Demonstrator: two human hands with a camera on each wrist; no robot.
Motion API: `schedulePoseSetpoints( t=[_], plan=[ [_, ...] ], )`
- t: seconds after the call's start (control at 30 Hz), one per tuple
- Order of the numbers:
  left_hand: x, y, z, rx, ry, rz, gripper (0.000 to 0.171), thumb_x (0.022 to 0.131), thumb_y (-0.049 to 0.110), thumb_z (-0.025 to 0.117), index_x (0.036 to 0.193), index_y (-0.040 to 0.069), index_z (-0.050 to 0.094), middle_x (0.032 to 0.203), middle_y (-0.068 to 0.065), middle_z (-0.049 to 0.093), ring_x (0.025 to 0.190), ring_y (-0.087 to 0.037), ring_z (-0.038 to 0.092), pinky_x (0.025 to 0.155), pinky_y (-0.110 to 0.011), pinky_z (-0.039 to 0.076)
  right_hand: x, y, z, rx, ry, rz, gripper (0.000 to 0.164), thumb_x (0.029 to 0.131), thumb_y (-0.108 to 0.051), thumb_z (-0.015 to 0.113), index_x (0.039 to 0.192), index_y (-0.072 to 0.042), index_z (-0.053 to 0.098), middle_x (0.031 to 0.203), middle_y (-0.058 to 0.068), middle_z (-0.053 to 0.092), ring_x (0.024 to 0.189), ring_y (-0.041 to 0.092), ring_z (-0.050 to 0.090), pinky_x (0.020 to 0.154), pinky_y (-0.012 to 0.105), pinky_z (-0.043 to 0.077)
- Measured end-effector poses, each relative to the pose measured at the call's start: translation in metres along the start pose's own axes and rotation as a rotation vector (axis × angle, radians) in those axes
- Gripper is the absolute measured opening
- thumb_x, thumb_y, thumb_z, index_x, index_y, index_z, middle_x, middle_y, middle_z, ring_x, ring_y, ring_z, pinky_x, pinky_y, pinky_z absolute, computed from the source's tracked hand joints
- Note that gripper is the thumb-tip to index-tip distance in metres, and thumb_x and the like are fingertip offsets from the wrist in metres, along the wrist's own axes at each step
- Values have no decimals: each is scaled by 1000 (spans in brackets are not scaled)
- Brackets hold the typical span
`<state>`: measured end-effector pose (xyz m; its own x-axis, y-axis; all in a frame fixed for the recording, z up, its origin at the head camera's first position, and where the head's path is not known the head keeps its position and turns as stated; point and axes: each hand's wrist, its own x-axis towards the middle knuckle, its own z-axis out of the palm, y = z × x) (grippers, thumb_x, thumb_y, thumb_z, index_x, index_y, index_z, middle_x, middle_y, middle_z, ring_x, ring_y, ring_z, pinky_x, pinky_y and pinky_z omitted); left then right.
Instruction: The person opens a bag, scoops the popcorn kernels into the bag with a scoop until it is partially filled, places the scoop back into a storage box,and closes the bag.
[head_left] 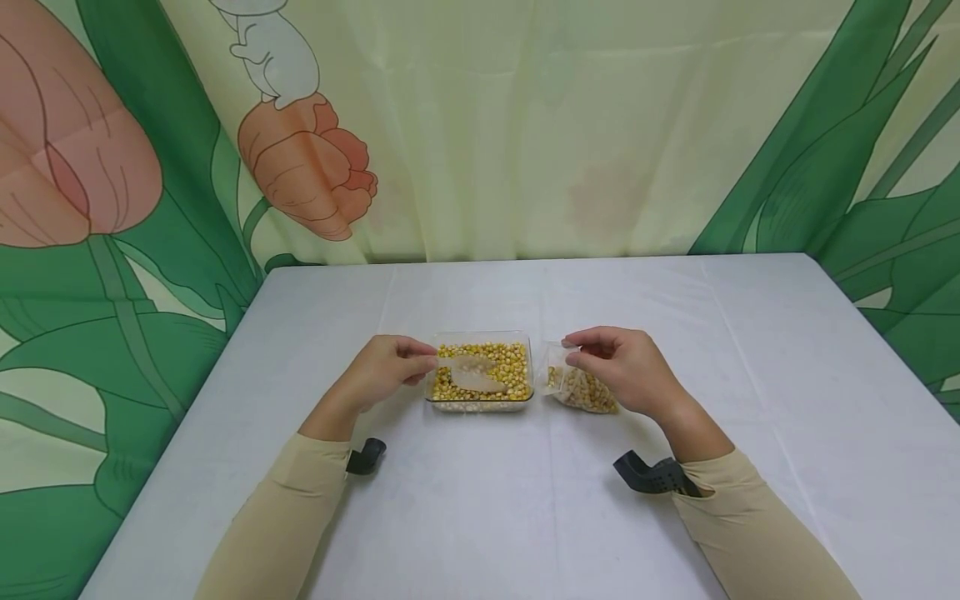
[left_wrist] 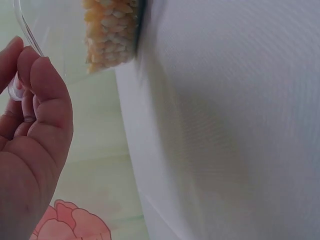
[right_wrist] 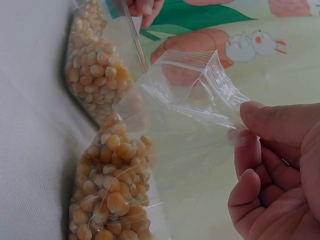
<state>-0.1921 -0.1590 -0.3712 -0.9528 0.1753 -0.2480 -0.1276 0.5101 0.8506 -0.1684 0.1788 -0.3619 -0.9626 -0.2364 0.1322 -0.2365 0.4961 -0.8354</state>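
My left hand (head_left: pixel 386 367) pinches a translucent spoon (head_left: pixel 478 381) by its handle end, left of a clear rectangular container (head_left: pixel 480 407). The spoon's bowl overlaps the yellow corn kernels (head_left: pixel 513 360) in that container. In the left wrist view the fingers close on the clear handle end (left_wrist: pixel 15 93). Right of the container, a clear zip bag (head_left: pixel 587 392) sits on the table with more kernels (right_wrist: pixel 112 195) filling its lower part. My right hand (head_left: pixel 621 358) grips the bag's upper edge between thumb and fingers, and its mouth (right_wrist: pixel 187 62) gapes toward the container.
A white cloth covers the table (head_left: pixel 480 500), which ends at a patterned curtain (head_left: pixel 525 125) behind. Dark wrist mounts (head_left: pixel 652 473) stick out from both sleeves close over the table. Container and bag stand side by side, almost touching.
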Motion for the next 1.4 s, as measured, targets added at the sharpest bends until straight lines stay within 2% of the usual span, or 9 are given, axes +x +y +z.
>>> schedulePoseSetpoints(
  t=[0.23,0.37,0.5,0.8,1.4],
  plan=[
    [-1,2,0,1,1,-2,25,95,15,70,117,3,71,100,-7,69,89,-23,63,84,-41,52,0,1,0,-3,3,-8,19,93,-5,71,110,2,73,108,13,72,90,23,65,73,21,53],
    [1,3,0,-14,-21,-20,26,96,14,69,119,0,69,102,-9,70,89,-22,64,83,-38,54,0,1,0,-6,-2,-7,19,93,-5,71,111,1,73,108,12,72,90,23,65,72,22,53],
    [4,3,0,-92,-39,-46,28,97,12,68,120,-4,67,102,-11,70,91,-23,65,82,-33,55,0,1,0,-3,-8,-8,19,93,-5,70,111,1,72,108,12,72,89,22,65,72,22,53],
    [4,-2,1,-253,-52,-21,30,97,3,65,121,-13,61,96,-9,68,88,-20,64,77,-27,54,0,1,-1,-12,-4,-6,19,92,-5,71,110,2,73,105,11,72,85,22,62,70,22,52],
    [4,-7,3,-347,-47,-6,32,97,-2,62,125,-17,56,90,-3,63,82,-14,60,75,-24,53,-1,-1,-2,-3,0,-12,21,93,-7,72,112,2,73,106,12,72,85,21,62,68,22,51]
  ],
)
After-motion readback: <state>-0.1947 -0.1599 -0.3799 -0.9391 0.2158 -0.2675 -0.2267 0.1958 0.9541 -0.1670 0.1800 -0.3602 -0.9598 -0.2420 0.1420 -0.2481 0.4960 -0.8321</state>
